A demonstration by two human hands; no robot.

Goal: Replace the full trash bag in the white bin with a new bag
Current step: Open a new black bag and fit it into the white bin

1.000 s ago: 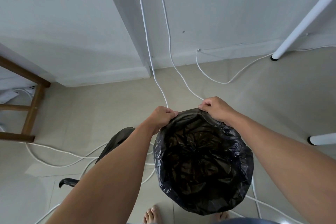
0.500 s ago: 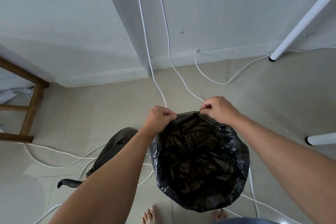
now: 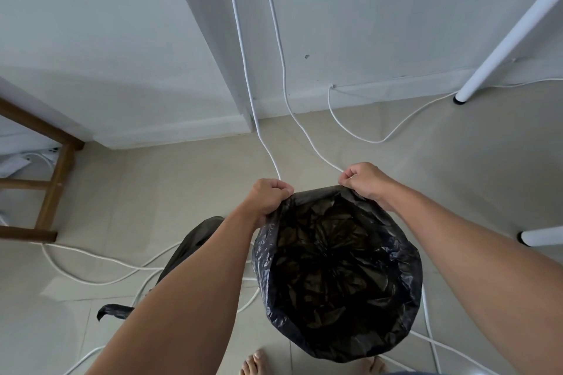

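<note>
A new black trash bag lines the bin below me, its mouth spread wide and folded over the rim all round, so the white bin itself is hidden. My left hand pinches the bag's edge at the far left of the rim. My right hand pinches the edge at the far right. A second black bag, bulging and with a loose tail, lies on the floor to the left, partly behind my left forearm.
White cables run down the wall and loop across the tiled floor around the bin. A wooden stool frame stands at the left. White table legs are at the right. My bare toes show at the bottom.
Both hands have kept their grip on the bag's far edge and drawn slightly apart, stretching it flatter over the rim.
</note>
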